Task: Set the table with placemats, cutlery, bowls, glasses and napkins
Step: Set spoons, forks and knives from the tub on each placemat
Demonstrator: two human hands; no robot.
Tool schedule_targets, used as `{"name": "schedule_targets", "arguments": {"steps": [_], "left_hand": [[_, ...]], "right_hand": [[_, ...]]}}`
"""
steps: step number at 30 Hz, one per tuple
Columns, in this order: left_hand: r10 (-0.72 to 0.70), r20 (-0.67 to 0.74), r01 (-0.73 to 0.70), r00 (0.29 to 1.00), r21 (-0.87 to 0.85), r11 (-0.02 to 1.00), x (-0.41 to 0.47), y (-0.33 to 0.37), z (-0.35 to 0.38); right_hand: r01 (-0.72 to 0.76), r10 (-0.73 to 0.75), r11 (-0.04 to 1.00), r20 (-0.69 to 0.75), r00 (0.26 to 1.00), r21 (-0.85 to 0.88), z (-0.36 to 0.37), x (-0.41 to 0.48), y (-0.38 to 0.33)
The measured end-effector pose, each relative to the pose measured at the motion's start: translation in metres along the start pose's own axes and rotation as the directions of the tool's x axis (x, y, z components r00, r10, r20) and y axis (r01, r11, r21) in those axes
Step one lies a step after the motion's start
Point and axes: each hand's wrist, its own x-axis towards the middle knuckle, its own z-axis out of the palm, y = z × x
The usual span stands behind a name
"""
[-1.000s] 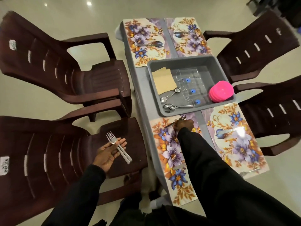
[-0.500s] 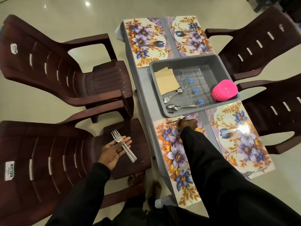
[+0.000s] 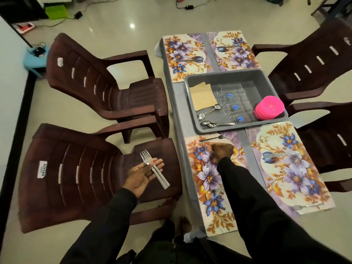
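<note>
While the left hand (image 3: 144, 173) is lying flat, palm up, carrying two forks (image 3: 154, 169) across its straight fingers, the right hand (image 3: 222, 150) is resting curled, holding nothing, on the near placemat (image 3: 207, 178). A single fork (image 3: 213, 138) is lying just beyond its knuckles, between it and the grey tub (image 3: 247, 127) on the desk (image 3: 177, 111).

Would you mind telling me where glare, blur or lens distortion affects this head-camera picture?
Head view: a bright spot of glare sits on the pale glossy floor; pale reflections streak the near-right floral placemat; the wide lens bows the dark brown plastic chairs towards the edges; the clear glasses in the grey plastic tub are hard to outline.
</note>
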Motion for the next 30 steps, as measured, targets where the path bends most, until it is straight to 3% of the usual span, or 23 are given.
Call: {"name": "schedule_targets", "arguments": {"steps": [4,7,9,19,28,30], "left_hand": [[0.026,0.048,-0.025,0.999,-0.020,0.999,-0.034,-0.019,0.013],[0.051,0.062,-0.047,0.997,-0.074,0.996,-0.059,-0.035,0.017],[0.071,0.066,-0.063,0.995,-0.104,0.993,-0.076,-0.045,0.016],[0.204,0.027,-0.194,0.979,-0.207,0.959,-0.163,-0.057,-0.060],[0.311,-0.118,-0.333,0.943,-0.315,0.889,-0.241,-0.040,-0.210],[0.317,-0.133,-0.344,0.939,-0.337,0.876,-0.263,-0.031,-0.251]], "right_hand": [[0.048,-0.082,0.991,0.284,0.955,0.124,-0.010,-0.075,0.017],[0.001,-0.137,0.974,0.591,0.795,0.226,-0.018,-0.134,0.020],[0.055,-0.170,0.982,0.702,0.692,0.183,-0.017,-0.164,0.024],[0.258,-0.182,0.965,0.826,0.534,0.046,0.022,-0.274,0.030],[0.454,-0.190,0.891,0.932,0.309,0.032,0.113,-0.403,0.036],[0.468,-0.159,0.884,0.938,0.307,-0.004,0.141,-0.437,0.038]]}}
